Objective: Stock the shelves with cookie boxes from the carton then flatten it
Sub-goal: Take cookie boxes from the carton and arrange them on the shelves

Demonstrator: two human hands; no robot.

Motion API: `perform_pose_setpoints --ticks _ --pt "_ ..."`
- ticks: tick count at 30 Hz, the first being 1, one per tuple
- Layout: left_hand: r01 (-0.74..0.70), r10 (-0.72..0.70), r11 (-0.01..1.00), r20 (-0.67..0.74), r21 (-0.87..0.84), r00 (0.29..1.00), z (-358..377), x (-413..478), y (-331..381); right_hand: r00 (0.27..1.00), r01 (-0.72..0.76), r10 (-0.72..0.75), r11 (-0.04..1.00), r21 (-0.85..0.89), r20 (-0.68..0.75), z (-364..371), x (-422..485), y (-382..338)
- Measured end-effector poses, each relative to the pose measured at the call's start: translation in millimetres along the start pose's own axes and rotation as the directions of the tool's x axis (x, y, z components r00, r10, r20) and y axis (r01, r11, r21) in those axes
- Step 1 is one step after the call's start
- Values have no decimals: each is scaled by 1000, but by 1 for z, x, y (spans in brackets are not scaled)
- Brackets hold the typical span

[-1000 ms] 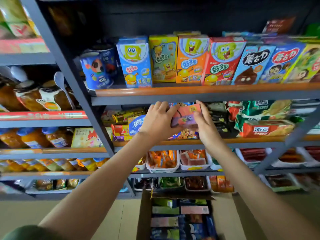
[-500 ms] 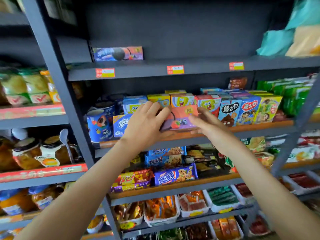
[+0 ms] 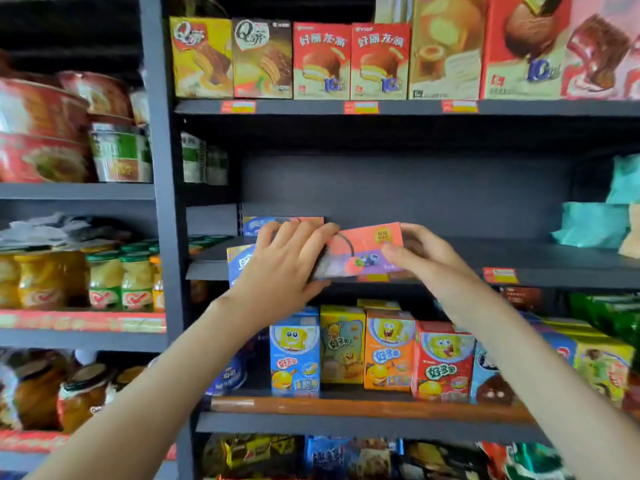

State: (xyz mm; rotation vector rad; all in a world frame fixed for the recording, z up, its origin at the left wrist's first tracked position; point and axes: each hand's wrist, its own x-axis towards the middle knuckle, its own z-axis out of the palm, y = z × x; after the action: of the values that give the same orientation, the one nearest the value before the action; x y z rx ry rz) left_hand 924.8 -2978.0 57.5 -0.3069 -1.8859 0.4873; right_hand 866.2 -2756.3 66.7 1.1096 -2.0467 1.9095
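The dark shelf [image 3: 519,252] is the target; the cookie box [image 3: 367,247] is held at its front edge, tilted with the right end a little higher, so it wants levelling first, then a straight slide back, long side to the front, to land beside the stocked box [image 3: 277,224] at the back left rather than riding up on it; the left hand [image 3: 280,268] grips the box with fingers curled over its top edge, and the right hand [image 3: 426,258] pinches the right end, thumb on the face; both should let go only once the base lies flat. The carton is out of view, so what remains to stock cannot be judged; the left hand covers the held box's middle, and its fingers hide part of the stocked box; the held box seems to sit just above the shelf lip, though motion blur leaves that unsure; its print is unreadable.
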Motion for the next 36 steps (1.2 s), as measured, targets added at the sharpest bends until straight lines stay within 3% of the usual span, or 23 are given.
perform_pose_setpoints --ticks 5,9,16,21,23,29,36 --pt "71 -77 997 154 40 985 15 32 -30 995 -15 30 987 -158 95 -1 59 -13" --pt "102 -154 982 363 157 919 37 51 -56 978 -37 104 941 -335 183 10 109 -6" --pt "201 -255 967 584 157 771 104 59 -96 963 -38 207 731 -681 169 43 185 18" --pt "312 -241 950 693 25 679 150 66 -123 944 -48 308 487 -872 120 70 222 46" --pt "314 -186 949 751 -30 634 159 69 -135 935 -38 335 422 -906 117 78 233 58" --pt "311 -108 947 827 -84 552 176 75 -153 925 -66 372 367 -928 81 81 259 70" --pt "222 -151 974 865 47 479 199 76 -171 924 -117 381 355 -927 30 93 285 88"
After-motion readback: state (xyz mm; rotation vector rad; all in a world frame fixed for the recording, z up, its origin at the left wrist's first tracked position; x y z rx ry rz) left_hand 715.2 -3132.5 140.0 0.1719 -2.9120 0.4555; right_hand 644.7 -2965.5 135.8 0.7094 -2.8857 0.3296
